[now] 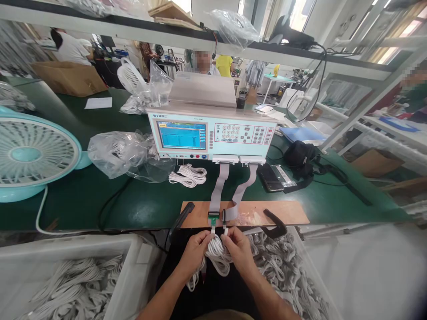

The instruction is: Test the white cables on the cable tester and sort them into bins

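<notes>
My left hand (197, 249) is closed on one end of a coiled white cable (216, 249), its thumb and finger pinching near the plug. My right hand (239, 249) pinches the other plug end of that cable. The coil hangs between both hands over my lap. The left plug meets a small green circuit board (213, 220) at the end of a grey ribbon cable (218, 191). Close by, the right plug touches a dark connector (224, 216) on a second grey ribbon cable (243, 189). Whether either plug is fully seated cannot be made out.
A tester with a blue screen (183, 135) stands on the green table, above a wooden board (247, 211) with black clamps. One coiled cable (188, 175) lies before it. Bins of cables (130, 266) flank me; a fan (30, 153) stands left, a phone (269, 178) right.
</notes>
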Motion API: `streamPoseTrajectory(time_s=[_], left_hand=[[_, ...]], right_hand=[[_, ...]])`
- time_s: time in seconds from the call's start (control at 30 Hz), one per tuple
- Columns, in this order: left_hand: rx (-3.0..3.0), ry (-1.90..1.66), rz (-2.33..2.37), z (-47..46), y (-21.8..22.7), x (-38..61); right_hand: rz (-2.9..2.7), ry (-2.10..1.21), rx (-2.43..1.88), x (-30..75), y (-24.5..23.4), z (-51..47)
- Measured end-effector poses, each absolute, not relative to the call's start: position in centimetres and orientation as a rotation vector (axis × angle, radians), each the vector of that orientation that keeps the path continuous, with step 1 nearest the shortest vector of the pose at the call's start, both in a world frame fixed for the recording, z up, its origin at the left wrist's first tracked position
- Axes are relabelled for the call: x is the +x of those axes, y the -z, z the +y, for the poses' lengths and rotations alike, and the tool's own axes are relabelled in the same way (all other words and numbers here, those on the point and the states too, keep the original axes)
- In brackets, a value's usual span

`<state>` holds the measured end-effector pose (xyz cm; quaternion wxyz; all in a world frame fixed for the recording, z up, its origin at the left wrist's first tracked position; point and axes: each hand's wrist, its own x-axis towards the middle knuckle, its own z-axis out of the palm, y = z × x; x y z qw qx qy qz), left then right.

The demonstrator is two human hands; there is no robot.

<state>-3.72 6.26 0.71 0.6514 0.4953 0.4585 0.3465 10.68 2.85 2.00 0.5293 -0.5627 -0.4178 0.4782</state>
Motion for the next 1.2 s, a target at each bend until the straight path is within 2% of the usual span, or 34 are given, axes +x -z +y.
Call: streamPoseTrajectory(time_s=[0.6,1.0,1.2], left_hand=[[1.185,-0.78,1.064,6.2,-0.5,-3.8],[1.13,-0.804,1.048,6.2,-1.2,-3.4],[1.047,-0.787,1.011,6.3,-1.1,-3.1]], right_hand=[[-0.693,-1.376,-1.326,10.0,-2.2,2.8],[-0.723,-1.327,-1.281,10.6,-0.7,3.0],[-0.645,-1.327,-1.323,10.4,-1.5,3.5]])
